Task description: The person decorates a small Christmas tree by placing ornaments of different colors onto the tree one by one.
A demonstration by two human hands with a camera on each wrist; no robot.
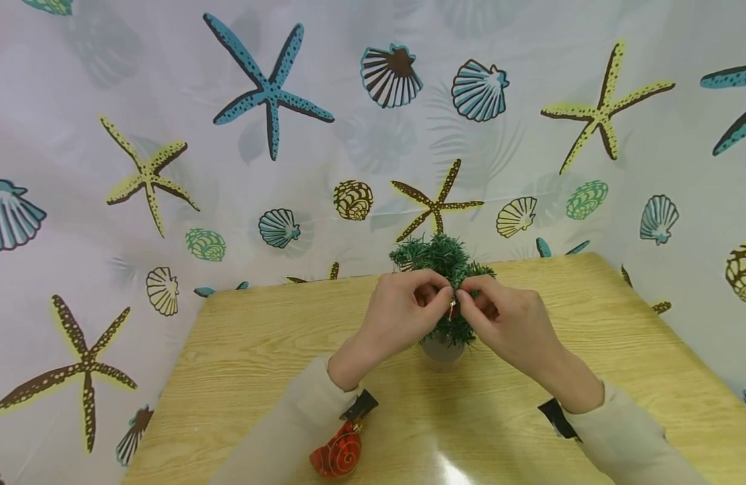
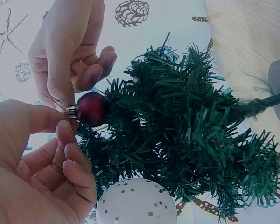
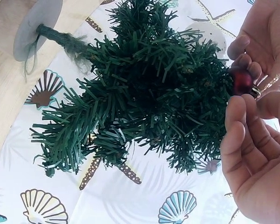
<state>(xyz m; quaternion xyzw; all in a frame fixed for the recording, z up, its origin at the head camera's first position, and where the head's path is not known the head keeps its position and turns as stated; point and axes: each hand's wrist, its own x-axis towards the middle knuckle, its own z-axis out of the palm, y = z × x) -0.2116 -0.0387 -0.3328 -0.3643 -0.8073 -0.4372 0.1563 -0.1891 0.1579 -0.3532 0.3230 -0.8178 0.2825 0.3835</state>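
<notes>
A small green artificial Christmas tree (image 1: 436,256) stands at the back of the table on a round grey base (image 1: 442,351). My left hand (image 1: 403,306) and right hand (image 1: 511,323) meet at its top, thumbs and fingertips close together. Between them is a dark red Christmas bauble (image 2: 92,109) with a gold cap (image 2: 70,112) and a gold string (image 3: 270,83). Left fingertips pinch at the cap, while those of the right hold the bauble by its cap and string. The bauble lies against the needles. A white dotted ball ornament (image 2: 136,205) sits among the branches.
A red ornament (image 1: 338,453) with a glitter spiral lies on the wooden table (image 1: 276,323) beside my left sleeve, which partly covers it. Behind the table hangs a white curtain (image 1: 324,148) printed with starfish and shells. Dark straps show at both cuffs.
</notes>
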